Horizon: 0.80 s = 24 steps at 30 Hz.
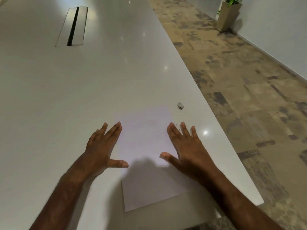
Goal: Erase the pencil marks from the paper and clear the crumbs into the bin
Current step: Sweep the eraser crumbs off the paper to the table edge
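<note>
A white sheet of paper [146,146] lies flat on the white table [66,97], near its right edge. Small dark eraser crumbs [166,124] are scattered on the paper's upper right part, just beside my right fingertips. A small grey, dirty eraser [180,105] rests on the table just beyond the paper's far right corner. My left hand [103,148] is spread over the paper's left edge, fingers apart, holding nothing. My right hand [184,146] is spread over the paper's right edge, also empty. No bin is in view.
A cable slot with a metal flap [73,25] is set into the table at the far left. The table's right edge [216,117] runs diagonally, with patterned floor [249,80] beyond it. A planter [227,15] stands by the wall at top right.
</note>
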Motion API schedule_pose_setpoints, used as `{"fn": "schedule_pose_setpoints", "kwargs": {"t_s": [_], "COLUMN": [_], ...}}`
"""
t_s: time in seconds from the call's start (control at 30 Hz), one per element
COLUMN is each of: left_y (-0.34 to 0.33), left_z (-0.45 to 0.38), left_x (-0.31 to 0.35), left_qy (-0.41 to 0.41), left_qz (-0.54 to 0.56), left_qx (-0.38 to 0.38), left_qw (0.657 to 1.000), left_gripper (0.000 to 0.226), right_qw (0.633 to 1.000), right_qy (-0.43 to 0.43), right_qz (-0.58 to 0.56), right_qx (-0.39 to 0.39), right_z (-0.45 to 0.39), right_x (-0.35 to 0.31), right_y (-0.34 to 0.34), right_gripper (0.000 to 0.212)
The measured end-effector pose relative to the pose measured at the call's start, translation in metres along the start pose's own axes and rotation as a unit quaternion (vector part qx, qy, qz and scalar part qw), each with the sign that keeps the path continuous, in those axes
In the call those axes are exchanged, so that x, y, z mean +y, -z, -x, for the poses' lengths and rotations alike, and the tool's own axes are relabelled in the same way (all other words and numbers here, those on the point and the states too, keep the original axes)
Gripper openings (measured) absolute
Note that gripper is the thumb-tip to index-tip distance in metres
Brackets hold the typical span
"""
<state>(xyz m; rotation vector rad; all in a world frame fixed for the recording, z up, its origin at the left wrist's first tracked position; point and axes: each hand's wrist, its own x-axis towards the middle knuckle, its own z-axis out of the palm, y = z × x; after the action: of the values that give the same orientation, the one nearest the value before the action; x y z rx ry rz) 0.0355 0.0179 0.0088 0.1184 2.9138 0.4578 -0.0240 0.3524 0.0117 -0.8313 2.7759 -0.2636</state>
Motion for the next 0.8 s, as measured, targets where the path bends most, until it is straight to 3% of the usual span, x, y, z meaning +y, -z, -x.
{"fn": "schedule_pose_setpoints", "kwargs": {"t_s": [0.1, 0.27, 0.5, 0.67, 0.8], "left_y": [0.001, 0.000, 0.001, 0.000, -0.001], "left_z": [0.000, -0.001, -0.001, -0.002, -0.001], "left_x": [0.000, -0.001, -0.001, -0.001, -0.002], "left_qy": [-0.001, 0.001, 0.001, 0.001, -0.002], "left_qz": [-0.004, -0.004, -0.005, 0.000, 0.020], "left_qx": [-0.001, -0.001, -0.002, -0.004, 0.007], "left_qw": [1.000, 1.000, 1.000, 1.000, 1.000], "left_gripper": [0.143, 0.141, 0.143, 0.145, 0.145], "right_qw": [1.000, 0.997, 1.000, 0.998, 0.998], "right_qy": [0.004, -0.063, 0.003, -0.062, -0.053], "right_qz": [0.008, -0.009, -0.009, -0.006, -0.014], "right_qx": [-0.001, 0.034, 0.022, 0.017, 0.037], "right_z": [-0.002, -0.007, -0.014, -0.018, -0.021], "right_x": [-0.001, 0.012, -0.024, -0.009, -0.013], "right_y": [-0.003, -0.001, -0.007, -0.003, 0.002], "right_gripper": [0.095, 0.093, 0.090, 0.089, 0.090]}}
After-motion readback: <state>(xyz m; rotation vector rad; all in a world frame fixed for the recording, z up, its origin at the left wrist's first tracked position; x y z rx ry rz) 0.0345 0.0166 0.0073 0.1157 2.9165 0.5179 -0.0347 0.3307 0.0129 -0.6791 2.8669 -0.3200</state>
